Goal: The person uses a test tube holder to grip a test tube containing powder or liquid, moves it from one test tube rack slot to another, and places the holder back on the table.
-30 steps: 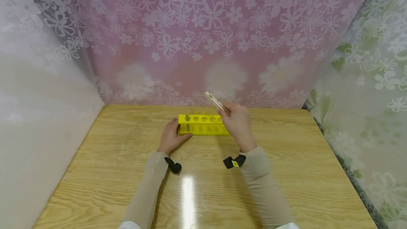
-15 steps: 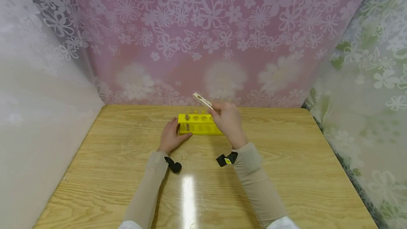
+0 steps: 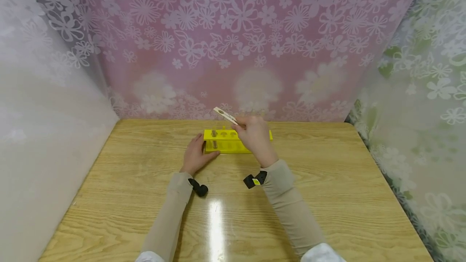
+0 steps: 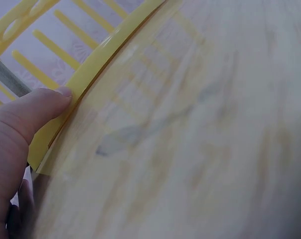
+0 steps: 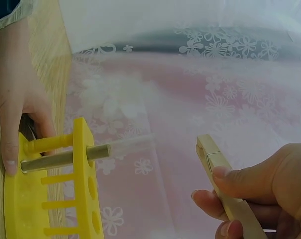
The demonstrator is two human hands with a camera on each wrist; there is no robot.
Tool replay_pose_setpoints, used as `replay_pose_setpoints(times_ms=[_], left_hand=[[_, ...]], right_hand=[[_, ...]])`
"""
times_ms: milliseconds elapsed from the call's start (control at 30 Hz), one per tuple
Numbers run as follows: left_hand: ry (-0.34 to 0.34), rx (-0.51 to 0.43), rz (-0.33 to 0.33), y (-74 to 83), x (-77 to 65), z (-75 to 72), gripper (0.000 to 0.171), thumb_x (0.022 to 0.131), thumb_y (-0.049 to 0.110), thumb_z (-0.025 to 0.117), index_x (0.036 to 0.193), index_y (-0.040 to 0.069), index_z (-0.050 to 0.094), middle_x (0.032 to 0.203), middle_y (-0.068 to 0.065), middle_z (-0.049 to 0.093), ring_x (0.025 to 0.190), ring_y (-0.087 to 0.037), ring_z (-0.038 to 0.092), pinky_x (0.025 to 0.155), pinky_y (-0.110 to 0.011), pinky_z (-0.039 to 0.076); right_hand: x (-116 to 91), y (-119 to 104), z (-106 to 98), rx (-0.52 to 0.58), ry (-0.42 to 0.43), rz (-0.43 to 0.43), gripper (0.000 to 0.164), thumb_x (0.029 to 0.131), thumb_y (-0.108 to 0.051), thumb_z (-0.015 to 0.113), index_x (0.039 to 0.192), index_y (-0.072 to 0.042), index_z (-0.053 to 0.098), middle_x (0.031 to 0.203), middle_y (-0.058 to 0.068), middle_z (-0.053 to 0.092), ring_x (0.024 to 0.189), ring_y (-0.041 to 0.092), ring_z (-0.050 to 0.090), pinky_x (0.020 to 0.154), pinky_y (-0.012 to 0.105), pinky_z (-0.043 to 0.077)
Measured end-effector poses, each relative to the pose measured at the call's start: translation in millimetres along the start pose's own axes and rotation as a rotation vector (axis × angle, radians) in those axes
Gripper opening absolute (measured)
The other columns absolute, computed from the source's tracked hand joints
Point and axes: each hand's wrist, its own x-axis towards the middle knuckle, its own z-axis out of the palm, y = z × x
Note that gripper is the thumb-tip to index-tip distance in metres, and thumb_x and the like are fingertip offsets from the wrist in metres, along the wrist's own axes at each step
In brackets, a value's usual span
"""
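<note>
My left hand [image 3: 194, 157] grips the left end of a yellow test tube rack [image 3: 227, 148]. In the left wrist view its thumb [image 4: 38, 110] presses the front edge of the rack's base. One glass test tube [image 5: 48, 162] stands in the end hole beside that hand, dull grey-brown in its lower part and transparent above. Over the rack, my right hand [image 3: 256, 137] holds a wooden test tube clamp [image 5: 213, 162] between thumb and fingers. The clamp tilts up to the left, its tip apart from the tube, with nothing in its jaws.
The rack stands near the back of a wood-grain table [image 3: 145, 197]. Behind it hangs a pink flowered curtain [image 3: 189, 84]. Pale curtains enclose the left and right sides. Several more holes run along the rack's top plate, partly hidden by my right hand.
My right hand has moved left above the rack with the test tube clamp, bringing its tip closer to the test tube's end. My left hand has stayed on the rack.
</note>
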Motion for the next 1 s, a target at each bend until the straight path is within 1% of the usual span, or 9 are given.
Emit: replay_pose_setpoints(times_ms=[33, 167, 233, 333, 500, 633, 800, 967, 1000], left_hand=[[0.0, 0.003, 0.0, -0.1, 0.1, -0.2, 0.089, 0.083, 0.06, 0.071, 0.154, 0.018, 0.038, 0.154, -0.014, 0.039, 0.14, -0.034, 0.037, 0.113, -0.053, 0.031], [0.001, 0.0, 0.006, -0.6, 0.6, -0.5, 0.09, 0.083, 0.06, 0.071, 0.154, 0.017, 0.037, 0.154, -0.015, 0.039, 0.14, -0.034, 0.036, 0.114, -0.054, 0.03], [0.001, -0.003, 0.008, -1.0, 0.3, -0.4, 0.09, 0.083, 0.06, 0.071, 0.154, 0.017, 0.037, 0.154, -0.015, 0.039, 0.141, -0.034, 0.036, 0.114, -0.054, 0.03], [0.004, -0.014, 0.009, -1.8, -0.6, 0.3, 0.09, 0.083, 0.061, 0.071, 0.153, 0.016, 0.038, 0.154, -0.015, 0.039, 0.141, -0.034, 0.035, 0.114, -0.055, 0.029], [0.015, -0.027, 0.024, -2.6, -0.2, 1.0, 0.088, 0.082, 0.062, 0.071, 0.152, 0.017, 0.042, 0.152, -0.014, 0.041, 0.139, -0.034, 0.038, 0.112, -0.055, 0.031], [0.019, -0.024, 0.032, -3.8, 0.9, 2.3, 0.087, 0.082, 0.063, 0.07, 0.151, 0.019, 0.042, 0.152, -0.013, 0.042, 0.138, -0.033, 0.039, 0.112, -0.054, 0.032], [0.019, -0.02, 0.034, -5.1, 1.2, 2.9, 0.088, 0.082, 0.064, 0.069, 0.152, 0.018, 0.041, 0.152, -0.014, 0.041, 0.138, -0.034, 0.039, 0.112, -0.054, 0.032], [0.023, -0.019, 0.036, -5.4, 0.2, 2.7, 0.088, 0.083, 0.063, 0.069, 0.152, 0.018, 0.041, 0.152, -0.015, 0.042, 0.138, -0.035, 0.039, 0.112, -0.054, 0.033], [0.022, -0.017, 0.036, -5.4, 0.0, 2.6, 0.088, 0.083, 0.063, 0.069, 0.152, 0.017, 0.041, 0.151, -0.015, 0.042, 0.137, -0.035, 0.04, 0.112, -0.054, 0.033]], right_hand=[[0, 0, 1, 0.001, 0.0, 0.0, 0.029, 0.094, -0.022, 0.071, 0.119, -0.007, 0.074, 0.101, 0.012, 0.075, 0.075, 0.024, 0.071, 0.056, 0.034, 0.051], [2, -3, 3, -0.003, -0.016, -0.001, 0.03, 0.094, -0.022, 0.07, 0.121, -0.008, 0.073, 0.1, 0.011, 0.075, 0.061, 0.019, 0.063, 0.049, 0.029, 0.043], [3, -4, 4, -0.011, -0.023, 0.001, 0.031, 0.094, -0.023, 0.07, 0.122, -0.009, 0.072, 0.1, 0.011, 0.075, 0.055, 0.016, 0.059, 0.049, 0.027, 0.04], [3, -4, 7, 0.001, -0.037, 0.003, 0.032, 0.094, -0.023, 0.07, 0.123, -0.011, 0.071, 0.103, 0.011, 0.075, 0.049, 0.014, 0.054, 0.046, 0.026, 0.037], [4, -2, 13, 0.051, -0.063, 0.014, 0.032, 0.095, -0.021, 0.069, 0.125, -0.011, 0.069, 0.105, 0.012, 0.074, 0.038, 0.012, 0.04, 0.038, 0.023, 0.029], [6, 0, 18, 0.088, -0.084, 0.027, 0.031, 0.095, -0.019, 0.069, 0.124, -0.01, 0.07, 0.095, 0.013, 0.075, 0.036, 0.012, 0.034, 0.037, 0.022, 0.028], [6, 3, 24, 0.059, -0.109, 0.046, 0.032, 0.095, -0.02, 0.069, 0.125, -0.011, 0.069, 0.081, 0.01, 0.074, 0.035, 0.012, 0.033, 0.036, 0.022, 0.028], [7, 6, 28, 0.041, -0.101, 0.02, 0.03, 0.094, -0.021, 0.07, 0.122, -0.012, 0.072, 0.076, 0.008, 0.073, 0.036, 0.012, 0.035, 0.037, 0.022, 0.028], [7, 6, 29, 0.038, -0.096, 0.012, 0.029, 0.094, -0.02, 0.07, 0.121, -0.012, 0.072, 0.078, 0.007, 0.074, 0.036, 0.012, 0.036, 0.037, 0.022, 0.028]])
